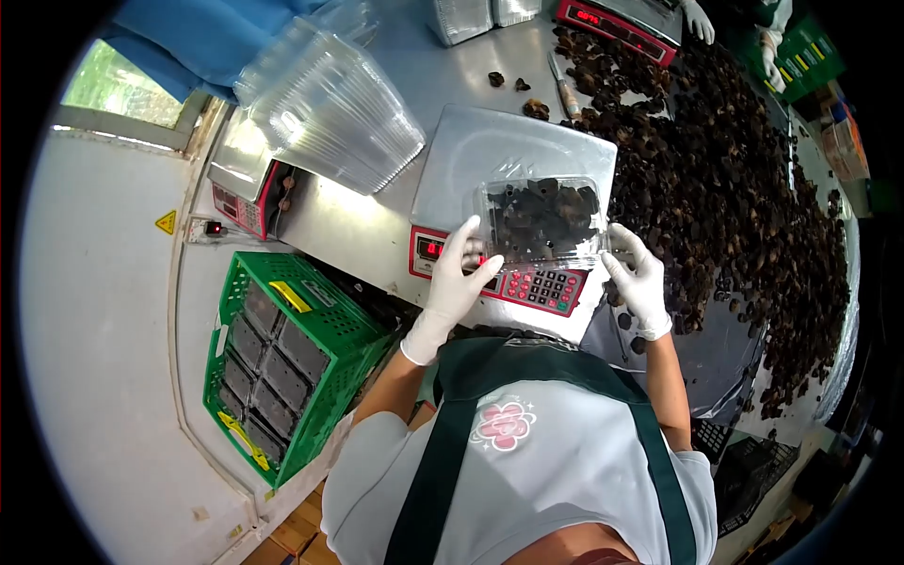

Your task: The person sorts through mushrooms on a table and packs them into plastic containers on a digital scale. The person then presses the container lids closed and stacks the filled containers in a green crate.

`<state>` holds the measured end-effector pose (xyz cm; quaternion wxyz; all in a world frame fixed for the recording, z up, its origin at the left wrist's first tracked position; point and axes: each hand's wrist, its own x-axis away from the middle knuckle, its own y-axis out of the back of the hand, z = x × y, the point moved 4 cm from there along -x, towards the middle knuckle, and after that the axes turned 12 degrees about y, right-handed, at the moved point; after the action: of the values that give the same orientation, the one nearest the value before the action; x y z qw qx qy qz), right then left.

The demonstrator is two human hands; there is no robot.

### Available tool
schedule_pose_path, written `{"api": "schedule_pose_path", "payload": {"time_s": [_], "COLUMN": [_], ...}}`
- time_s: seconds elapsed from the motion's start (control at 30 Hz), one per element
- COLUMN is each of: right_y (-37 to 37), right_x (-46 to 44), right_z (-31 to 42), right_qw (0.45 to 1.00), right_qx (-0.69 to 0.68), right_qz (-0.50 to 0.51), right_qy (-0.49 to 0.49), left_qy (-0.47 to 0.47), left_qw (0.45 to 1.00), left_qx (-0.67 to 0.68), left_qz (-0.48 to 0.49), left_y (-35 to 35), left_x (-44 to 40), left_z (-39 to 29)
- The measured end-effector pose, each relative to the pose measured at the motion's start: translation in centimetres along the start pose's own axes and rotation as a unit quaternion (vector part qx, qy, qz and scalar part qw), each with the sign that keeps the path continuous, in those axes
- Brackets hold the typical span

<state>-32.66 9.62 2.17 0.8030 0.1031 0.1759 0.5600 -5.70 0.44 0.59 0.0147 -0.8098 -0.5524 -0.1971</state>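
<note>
Both hands wear white gloves. A clear plastic box (544,221) with dark, mushroom-like pieces inside is held between them, over the plate and keypad edge of a red-and-silver scale (461,155). My left hand (456,287) grips the box's left side, thumb at its lower left corner. On the opposite side, my right hand (637,281) has its thumb and fingers at the right edge. The scale's display is partly covered by my left hand.
Stacked clear boxes (330,104) stand at the upper left. Loose dark pieces (725,179) spread across the table's right side. A green crate (311,395) of filled boxes sits lower left. Another scale (617,33) and a co-worker's gloved hands (698,21) are at the top.
</note>
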Motion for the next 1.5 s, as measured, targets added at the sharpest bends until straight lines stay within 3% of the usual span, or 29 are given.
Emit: {"api": "schedule_pose_path", "payload": {"time_s": [0.07, 0.13, 0.3, 0.43, 0.67, 0.73, 0.77, 0.8, 0.87, 0.9, 0.93, 1.0, 1.07, 1.13, 1.23, 1.5], "right_y": [0.0, -0.5, -1.5, -1.8, -1.8, -0.9, -0.8, -1.1, -1.5, -1.8, -2.1, -3.0, -4.1, -5.1, -7.0, -10.3], "right_x": [0.7, 0.8, 0.5, 0.6, 2.4, 2.8, 2.8, 2.6, 2.8, 3.0, 3.3, 3.6, 3.8, 4.0, 4.4, 5.5], "right_z": [-0.7, -1.0, -1.8, -2.2, -0.7, 1.9, 3.3, 4.7, 7.5, 8.2, 8.7, 9.1, 9.1, 9.8, 11.2, 12.0], "right_qw": [0.996, 0.987, 0.956, 0.955, 0.981, 0.981, 0.97, 0.941, 0.903, 0.868, 0.856, 0.833, 0.821, 0.807, 0.795, 0.781], "right_qx": [0.036, -0.031, -0.229, -0.237, -0.182, 0.057, 0.105, 0.098, 0.11, 0.132, 0.137, 0.148, 0.146, 0.132, 0.119, 0.086], "right_qz": [0.042, 0.084, 0.07, 0.092, 0.068, 0.092, 0.087, 0.052, 0.046, 0.043, 0.038, 0.038, 0.055, 0.062, 0.092, 0.113], "right_qy": [-0.066, -0.131, -0.168, -0.154, -0.018, 0.163, 0.199, 0.319, 0.413, 0.476, 0.497, 0.532, 0.549, 0.573, 0.587, 0.608], "left_qy": [-0.009, 0.162, 0.145, 0.139, 0.044, -0.033, -0.112, -0.187, -0.295, -0.306, -0.316, -0.275, -0.341, -0.336, -0.405, -0.415], "left_qw": [1.0, 0.983, 0.969, 0.947, 0.975, 0.996, 0.992, 0.975, 0.938, 0.923, 0.906, 0.931, 0.892, 0.886, 0.805, 0.77], "left_qx": [0.01, 0.081, 0.2, 0.287, 0.218, 0.067, -0.006, -0.079, -0.139, -0.171, -0.204, -0.133, -0.14, -0.143, -0.232, -0.242], "left_qz": [-0.024, 0.032, -0.001, 0.028, 0.008, -0.039, -0.063, -0.086, -0.119, -0.156, -0.193, -0.201, -0.262, -0.287, -0.367, -0.421], "left_y": [-0.6, -1.1, -1.3, -0.9, -0.1, 1.1, 1.6, 1.9, 2.5, 3.1, 3.6, 4.4, 5.3, 6.2, 8.0, 10.9], "left_x": [1.1, 1.7, 1.5, 0.3, 1.6, 3.0, 4.0, 5.4, 6.7, 7.3, 8.0, 9.4, 11.1, 12.1, 14.5, 17.4], "left_z": [0.7, 1.6, 0.7, 1.8, 3.7, 2.4, 1.1, -1.1, -0.8, -0.3, 0.2, 0.8, -0.1, 0.3, 0.9, 2.3]}}
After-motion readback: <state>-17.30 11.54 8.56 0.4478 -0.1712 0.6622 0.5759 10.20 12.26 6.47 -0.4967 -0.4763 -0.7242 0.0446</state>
